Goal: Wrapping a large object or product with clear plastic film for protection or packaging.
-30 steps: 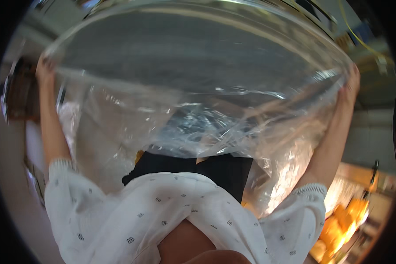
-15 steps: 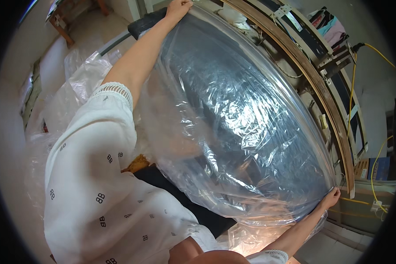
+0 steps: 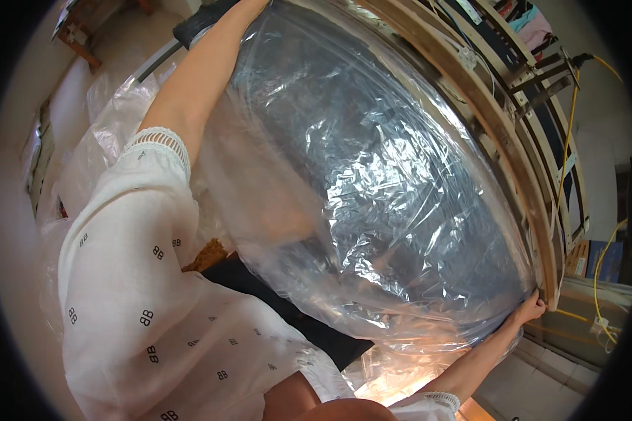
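Observation:
A large sheet of clear plastic film (image 3: 393, 189) is stretched between my two hands, wrinkled and shiny, with something dark showing through it. At the lower right, my right hand (image 3: 531, 309) is closed on the film's far corner, close to the end of a wooden rail (image 3: 502, 130). My left arm reaches to the far left corner of the film. Only a sliver of my left hand (image 3: 261, 4) shows at the top edge, its fingers cut off; the film still runs taut up to it.
Beyond the rail runs a long frame with metal brackets (image 3: 541, 84). A yellow cable (image 3: 567, 151) hangs at the right. A black flat surface (image 3: 295, 316) lies close to my body. More loose plastic (image 3: 116, 126) is heaped at the left, near a wooden stool (image 3: 81, 38).
Both hands have moved slightly outward with the film, the left up to the picture's edge, the right closer to the rail's end. The rail itself looks nearer.

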A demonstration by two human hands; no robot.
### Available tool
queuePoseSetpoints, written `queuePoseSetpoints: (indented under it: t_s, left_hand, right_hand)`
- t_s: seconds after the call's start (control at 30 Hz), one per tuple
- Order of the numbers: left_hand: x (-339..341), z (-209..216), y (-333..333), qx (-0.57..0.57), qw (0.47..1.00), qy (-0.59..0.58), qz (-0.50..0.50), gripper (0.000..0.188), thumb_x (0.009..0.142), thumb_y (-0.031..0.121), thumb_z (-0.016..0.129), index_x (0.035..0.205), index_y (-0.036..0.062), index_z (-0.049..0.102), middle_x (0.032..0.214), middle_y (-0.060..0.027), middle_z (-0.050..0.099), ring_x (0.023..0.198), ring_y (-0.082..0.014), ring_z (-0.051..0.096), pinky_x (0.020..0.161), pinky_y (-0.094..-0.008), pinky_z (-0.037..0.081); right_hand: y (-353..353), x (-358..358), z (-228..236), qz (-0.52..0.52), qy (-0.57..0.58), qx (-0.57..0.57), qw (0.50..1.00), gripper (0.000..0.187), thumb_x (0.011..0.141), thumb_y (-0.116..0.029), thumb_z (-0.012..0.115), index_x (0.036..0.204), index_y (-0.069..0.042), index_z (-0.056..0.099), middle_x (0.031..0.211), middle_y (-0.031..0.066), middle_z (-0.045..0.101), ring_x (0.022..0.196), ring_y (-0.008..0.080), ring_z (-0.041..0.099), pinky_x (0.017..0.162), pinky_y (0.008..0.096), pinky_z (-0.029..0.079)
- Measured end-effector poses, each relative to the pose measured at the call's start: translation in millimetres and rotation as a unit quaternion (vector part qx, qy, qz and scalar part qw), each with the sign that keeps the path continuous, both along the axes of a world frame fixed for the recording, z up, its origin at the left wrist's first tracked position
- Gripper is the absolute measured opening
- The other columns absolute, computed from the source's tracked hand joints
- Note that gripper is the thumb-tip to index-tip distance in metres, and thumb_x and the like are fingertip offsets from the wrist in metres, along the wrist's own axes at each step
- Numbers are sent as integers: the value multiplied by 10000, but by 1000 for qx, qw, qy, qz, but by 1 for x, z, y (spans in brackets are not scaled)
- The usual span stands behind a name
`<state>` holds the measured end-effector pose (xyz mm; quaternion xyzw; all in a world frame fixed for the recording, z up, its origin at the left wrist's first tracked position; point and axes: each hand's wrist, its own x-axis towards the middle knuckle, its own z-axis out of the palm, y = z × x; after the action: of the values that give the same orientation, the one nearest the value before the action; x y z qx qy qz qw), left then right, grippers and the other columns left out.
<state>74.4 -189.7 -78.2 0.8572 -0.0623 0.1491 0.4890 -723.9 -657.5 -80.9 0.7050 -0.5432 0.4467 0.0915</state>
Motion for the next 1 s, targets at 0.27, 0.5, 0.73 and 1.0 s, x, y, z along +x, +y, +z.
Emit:
queuePoseSetpoints:
  t_s: [0.27, 0.5, 0.73, 1.0]
  left_hand:
    - [60, -22, 29, -137, 985, -78, 69, 269, 897, 197, 401, 1038, -10, 500, 943, -209, 565, 856, -304, 600, 718, -437, 494]
    - [33, -28, -4, 349, 933, -54, -74, 258, 898, 236, 422, 974, 49, 582, 811, -134, 602, 756, -266, 594, 650, -411, 455]
    - [-46, 65, 135, -318, 878, 97, -343, 203, 875, 258, 555, 951, 75, 601, 778, -22, 558, 694, -127, 510, 615, -265, 417]
    - [-138, 51, 268, -472, 841, 153, -216, 215, 923, 187, 529, 1077, 40, 560, 1019, -49, 592, 946, -177, 548, 874, -322, 434]
  right_hand:
    - [-7, -8, 16, 76, -128, 123, 981, 310, 838, -148, 547, 824, 156, 607, 745, 175, 634, 667, 214, 520, 686, 350, 431]
    - [-5, -33, 21, 85, -97, 199, 971, 396, 916, -251, 471, 871, 126, 587, 791, 132, 587, 708, 212, 483, 686, 343, 407]
    - [177, 75, 57, 166, -4, 38, 985, 271, 951, -257, 448, 980, 0, 530, 921, 53, 479, 831, 186, 465, 745, 303, 388]
    - [375, 178, 69, 531, -322, 597, 507, 323, 940, -326, 445, 1092, -44, 491, 1028, 89, 539, 775, 136, 524, 697, 264, 433]
